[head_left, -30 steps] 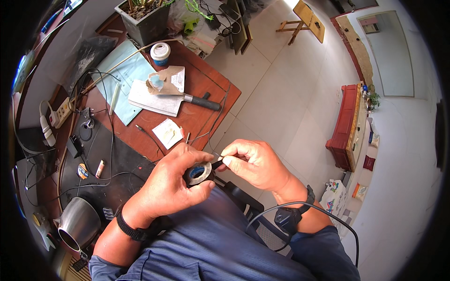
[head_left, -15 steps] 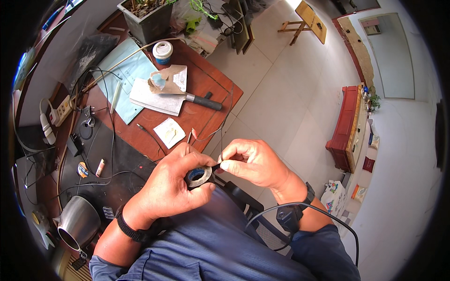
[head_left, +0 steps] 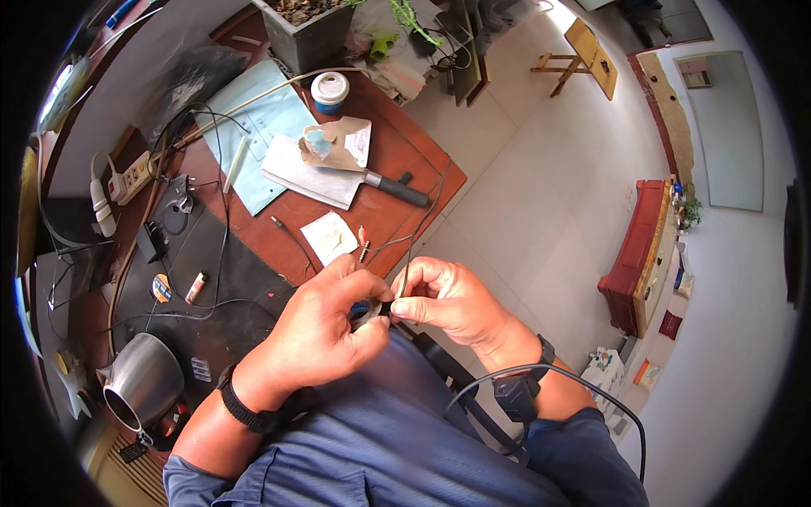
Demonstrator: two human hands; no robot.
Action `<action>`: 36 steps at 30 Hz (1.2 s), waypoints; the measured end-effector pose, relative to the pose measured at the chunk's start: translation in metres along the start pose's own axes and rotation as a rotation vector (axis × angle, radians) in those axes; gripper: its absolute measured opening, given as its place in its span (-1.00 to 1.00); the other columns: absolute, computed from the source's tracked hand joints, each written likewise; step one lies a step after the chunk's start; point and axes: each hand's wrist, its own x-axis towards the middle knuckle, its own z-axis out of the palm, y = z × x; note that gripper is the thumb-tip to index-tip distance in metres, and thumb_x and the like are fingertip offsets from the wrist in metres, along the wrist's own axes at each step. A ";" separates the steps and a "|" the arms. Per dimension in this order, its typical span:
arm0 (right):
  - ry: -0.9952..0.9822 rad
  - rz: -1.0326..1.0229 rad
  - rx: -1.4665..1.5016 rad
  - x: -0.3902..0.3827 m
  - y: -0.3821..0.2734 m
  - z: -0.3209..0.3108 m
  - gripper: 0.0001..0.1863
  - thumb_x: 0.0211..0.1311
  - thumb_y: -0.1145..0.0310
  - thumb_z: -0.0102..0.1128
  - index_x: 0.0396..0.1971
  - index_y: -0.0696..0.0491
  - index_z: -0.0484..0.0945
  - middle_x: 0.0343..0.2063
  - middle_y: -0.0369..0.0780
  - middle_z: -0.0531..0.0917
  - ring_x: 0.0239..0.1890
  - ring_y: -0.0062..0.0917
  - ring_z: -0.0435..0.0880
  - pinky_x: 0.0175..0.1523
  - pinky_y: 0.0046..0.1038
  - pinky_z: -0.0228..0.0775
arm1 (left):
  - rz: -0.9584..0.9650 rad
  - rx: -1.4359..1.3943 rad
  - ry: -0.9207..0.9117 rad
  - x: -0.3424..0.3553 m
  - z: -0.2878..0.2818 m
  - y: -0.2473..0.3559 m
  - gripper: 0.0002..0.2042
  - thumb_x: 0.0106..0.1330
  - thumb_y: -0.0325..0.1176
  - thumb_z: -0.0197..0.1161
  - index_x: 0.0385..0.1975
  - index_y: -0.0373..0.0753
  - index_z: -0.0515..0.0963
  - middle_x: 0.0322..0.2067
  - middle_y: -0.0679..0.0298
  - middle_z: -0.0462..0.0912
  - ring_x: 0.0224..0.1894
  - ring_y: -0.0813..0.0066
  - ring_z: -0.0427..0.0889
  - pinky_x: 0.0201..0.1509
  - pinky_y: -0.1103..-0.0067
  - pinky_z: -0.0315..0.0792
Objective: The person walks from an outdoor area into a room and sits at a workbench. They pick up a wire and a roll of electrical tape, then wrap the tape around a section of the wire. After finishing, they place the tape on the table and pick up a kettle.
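Holds the roll of electrical tape (head_left: 361,310) just off centre toward seven o'clock, with the left hand (head_left: 319,321) in a closed grip round its rim, perhaps to steady it and leave the short black strip (head_left: 386,309) free at three o'clock. Pinches that strip in the narrow grip of the right hand (head_left: 452,308), together with a thin dark wire (head_left: 410,253) coming from the counter (head_left: 401,139) toward twelve o'clock, probably to keep both close. Looks mostly finger-covered, with a blue core and dull grey side.
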 end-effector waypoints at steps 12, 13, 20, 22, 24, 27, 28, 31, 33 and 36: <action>-0.019 -0.032 0.020 0.011 0.018 -0.004 -0.93 0.47 0.50 0.34 -0.21 0.09 0.59 -0.24 -0.38 0.65 -0.14 -0.69 0.59 0.07 -0.52 0.48 | -0.067 0.039 -0.040 0.008 -0.001 -0.012 -0.91 0.37 -0.41 0.41 -0.26 -0.25 0.65 -0.30 0.22 0.51 -0.25 0.34 0.57 -0.14 0.45 0.50; -0.036 -0.040 0.022 0.012 0.018 -0.004 -0.93 0.48 0.49 0.33 -0.20 0.09 0.59 -0.24 -0.38 0.65 -0.14 -0.68 0.58 0.07 -0.53 0.47 | -0.065 0.028 -0.049 0.008 -0.001 -0.015 -0.92 0.38 -0.42 0.41 -0.26 -0.25 0.65 -0.29 0.22 0.52 -0.23 0.35 0.58 -0.10 0.46 0.51; -0.029 -0.047 0.050 0.018 0.022 -0.001 -0.94 0.52 0.45 0.29 -0.19 0.08 0.59 -0.24 -0.37 0.65 -0.17 -0.69 0.56 0.03 -0.56 0.44 | -0.143 -0.210 -0.073 0.009 0.000 -0.032 -0.92 0.43 -0.44 0.36 -0.25 -0.31 0.64 -0.23 0.19 0.59 -0.18 0.33 0.65 -0.02 0.44 0.55; -0.021 -0.062 0.001 0.017 0.022 -0.002 -0.94 0.52 0.45 0.29 -0.19 0.09 0.59 -0.24 -0.37 0.64 -0.17 -0.69 0.56 0.02 -0.56 0.43 | -0.168 -0.235 -0.076 0.010 0.000 -0.032 -0.91 0.45 -0.43 0.36 -0.26 -0.31 0.64 -0.23 0.20 0.59 -0.18 0.37 0.64 -0.02 0.46 0.54; -0.010 -0.087 -0.042 0.018 0.022 -0.001 -0.95 0.51 0.47 0.29 -0.20 0.09 0.60 -0.24 -0.36 0.64 -0.18 -0.67 0.56 0.02 -0.54 0.44 | -0.219 -0.281 -0.097 0.010 -0.002 -0.032 -0.93 0.48 -0.45 0.34 -0.26 -0.30 0.64 -0.22 0.26 0.61 -0.13 0.46 0.61 0.01 0.51 0.51; 0.010 -0.168 -0.118 0.020 0.022 0.001 -0.96 0.48 0.53 0.28 -0.23 0.10 0.60 -0.23 -0.32 0.61 -0.18 -0.63 0.57 0.01 -0.51 0.45 | -0.333 -0.438 -0.101 0.011 -0.003 -0.031 -0.93 0.51 -0.45 0.33 -0.24 -0.29 0.64 -0.20 0.33 0.61 -0.13 0.59 0.57 -0.01 0.59 0.46; 0.016 -0.216 -0.158 0.022 0.022 0.001 -0.95 0.47 0.53 0.28 -0.24 0.10 0.59 -0.24 -0.32 0.60 -0.19 -0.63 0.56 0.00 -0.51 0.44 | -0.376 -0.505 -0.098 0.012 -0.003 -0.030 -0.93 0.51 -0.45 0.32 -0.24 -0.28 0.63 -0.20 0.36 0.61 -0.14 0.63 0.55 -0.03 0.61 0.45; 0.046 -0.288 -0.313 0.024 0.020 0.001 -0.93 0.46 0.49 0.29 -0.29 0.10 0.61 -0.28 -0.30 0.62 -0.16 -0.56 0.58 0.02 -0.44 0.44 | -0.472 -0.629 -0.097 0.011 0.001 -0.034 -0.95 0.52 -0.47 0.29 -0.22 -0.28 0.63 -0.20 0.41 0.60 -0.20 0.72 0.50 -0.11 0.66 0.39; 0.061 -0.315 -0.400 0.024 0.017 0.002 -0.92 0.44 0.47 0.31 -0.31 0.10 0.61 -0.30 -0.29 0.63 -0.16 -0.51 0.59 0.03 -0.40 0.44 | -0.557 -0.696 -0.094 0.012 0.002 -0.034 -0.95 0.52 -0.48 0.27 -0.22 -0.28 0.63 -0.22 0.43 0.61 -0.23 0.73 0.49 -0.14 0.68 0.37; 0.067 -0.347 -0.476 0.023 0.013 0.003 -0.93 0.40 0.48 0.32 -0.32 0.10 0.62 -0.31 -0.26 0.64 -0.18 -0.46 0.60 0.02 -0.39 0.45 | -0.588 -0.711 -0.047 0.014 0.006 -0.033 -0.91 0.49 -0.42 0.26 -0.27 -0.27 0.63 -0.33 0.44 0.59 -0.28 0.73 0.47 -0.19 0.67 0.39</action>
